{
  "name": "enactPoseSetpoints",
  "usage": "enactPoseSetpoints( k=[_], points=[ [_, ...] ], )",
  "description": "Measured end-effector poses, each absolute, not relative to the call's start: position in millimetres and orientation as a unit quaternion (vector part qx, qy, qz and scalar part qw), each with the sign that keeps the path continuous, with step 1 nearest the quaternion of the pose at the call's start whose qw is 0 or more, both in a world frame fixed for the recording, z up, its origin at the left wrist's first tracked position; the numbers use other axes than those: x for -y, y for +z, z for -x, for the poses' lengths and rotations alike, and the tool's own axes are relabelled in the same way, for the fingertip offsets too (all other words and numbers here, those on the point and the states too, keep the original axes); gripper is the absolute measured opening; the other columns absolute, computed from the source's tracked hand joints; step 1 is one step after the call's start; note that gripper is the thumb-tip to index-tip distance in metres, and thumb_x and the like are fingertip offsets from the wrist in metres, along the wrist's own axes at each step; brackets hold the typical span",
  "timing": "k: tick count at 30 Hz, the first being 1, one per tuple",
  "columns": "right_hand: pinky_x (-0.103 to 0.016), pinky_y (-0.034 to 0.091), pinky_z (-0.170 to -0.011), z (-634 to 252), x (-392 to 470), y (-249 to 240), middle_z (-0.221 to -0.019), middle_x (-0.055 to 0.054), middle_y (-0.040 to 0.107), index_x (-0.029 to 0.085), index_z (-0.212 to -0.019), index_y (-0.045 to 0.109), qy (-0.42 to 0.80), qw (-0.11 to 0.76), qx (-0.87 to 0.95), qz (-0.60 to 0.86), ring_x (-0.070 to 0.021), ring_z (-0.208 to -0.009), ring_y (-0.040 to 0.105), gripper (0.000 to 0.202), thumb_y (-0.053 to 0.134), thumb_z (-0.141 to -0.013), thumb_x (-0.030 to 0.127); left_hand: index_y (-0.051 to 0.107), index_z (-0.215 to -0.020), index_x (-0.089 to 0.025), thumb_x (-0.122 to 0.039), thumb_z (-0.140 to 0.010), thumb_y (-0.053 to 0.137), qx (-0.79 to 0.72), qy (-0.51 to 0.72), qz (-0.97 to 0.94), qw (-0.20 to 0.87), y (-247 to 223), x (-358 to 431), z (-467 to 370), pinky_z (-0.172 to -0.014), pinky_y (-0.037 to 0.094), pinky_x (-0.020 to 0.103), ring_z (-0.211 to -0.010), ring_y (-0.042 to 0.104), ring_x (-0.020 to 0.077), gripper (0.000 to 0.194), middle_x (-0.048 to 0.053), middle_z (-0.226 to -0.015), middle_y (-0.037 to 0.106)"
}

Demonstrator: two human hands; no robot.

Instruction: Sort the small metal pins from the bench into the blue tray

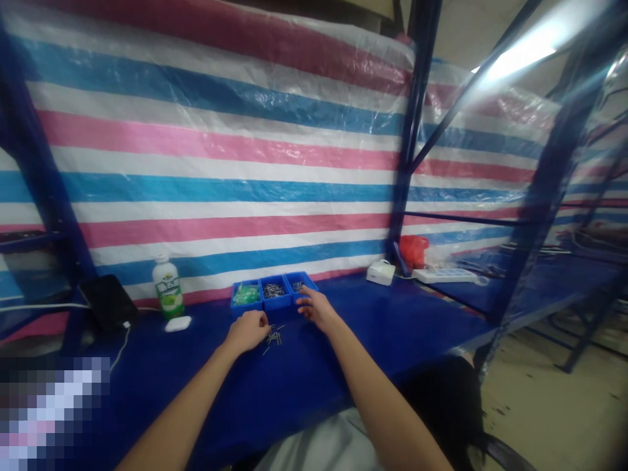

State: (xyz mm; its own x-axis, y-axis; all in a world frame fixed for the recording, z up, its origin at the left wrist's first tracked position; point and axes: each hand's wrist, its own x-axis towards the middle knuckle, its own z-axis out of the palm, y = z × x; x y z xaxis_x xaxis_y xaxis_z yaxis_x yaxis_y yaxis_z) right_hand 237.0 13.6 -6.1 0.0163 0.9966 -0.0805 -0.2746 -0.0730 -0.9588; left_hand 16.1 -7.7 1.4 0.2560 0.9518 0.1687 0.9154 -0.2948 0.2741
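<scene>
My left hand (249, 330) rests on the blue table beside a small loose pile of thin metal screws or pins (273, 337). Its fingers are curled together at the pile's left edge, and whatever they pinch is hidden. My right hand (316, 309) hovers by the front of the right-hand blue bin (309, 282), its fingers bent but apart, with nothing visible in them. That bin contains small metal parts. In the middle bin (277, 302) lie more small dark metal pieces. Green and clear plastic bits fill the left bin (246, 305).
A bottle with a green label (168, 288), a white case (178, 324) and a black phone on a cable (108, 302) are to the left. At the right stand a white box (381, 272), a red bag (413, 251) and a power strip (444, 276). Striped sheeting backs the table.
</scene>
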Motion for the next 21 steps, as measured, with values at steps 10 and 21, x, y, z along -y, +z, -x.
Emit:
enactPoseSetpoints(
  k=[10,21],
  points=[
    [-0.022,0.045,-0.061,-215.7,-3.7,-17.3,-0.076,-0.004,0.071,0.018,-0.09,0.069,0.247,0.398,0.704,0.533,-0.0143,-0.066,0.063,0.019,0.058,-0.084,0.032,0.07,-0.093,-0.028,-0.035,-0.085,0.055,-0.563,0.17,-0.808,0.044,0.9,6.5,-15.8,-0.076,0.045,0.028,-0.096,0.063,0.0221,0.018,0.003,-0.103,0.068],
    [-0.028,0.045,-0.072,-200.8,6.8,-23.0,-0.094,-0.004,0.074,0.03,-0.095,0.074,0.074,0.26,0.789,0.552,-0.0223,-0.088,0.067,0.022,0.057,-0.084,0.036,0.07,-0.092,-0.028,-0.034,-0.086,0.055,-0.554,0.155,-0.817,0.042,-2.6,4.8,-19.4,-0.079,0.045,0.028,-0.1,0.063,0.0227,0.017,0.004,-0.104,0.067]
  ],
)
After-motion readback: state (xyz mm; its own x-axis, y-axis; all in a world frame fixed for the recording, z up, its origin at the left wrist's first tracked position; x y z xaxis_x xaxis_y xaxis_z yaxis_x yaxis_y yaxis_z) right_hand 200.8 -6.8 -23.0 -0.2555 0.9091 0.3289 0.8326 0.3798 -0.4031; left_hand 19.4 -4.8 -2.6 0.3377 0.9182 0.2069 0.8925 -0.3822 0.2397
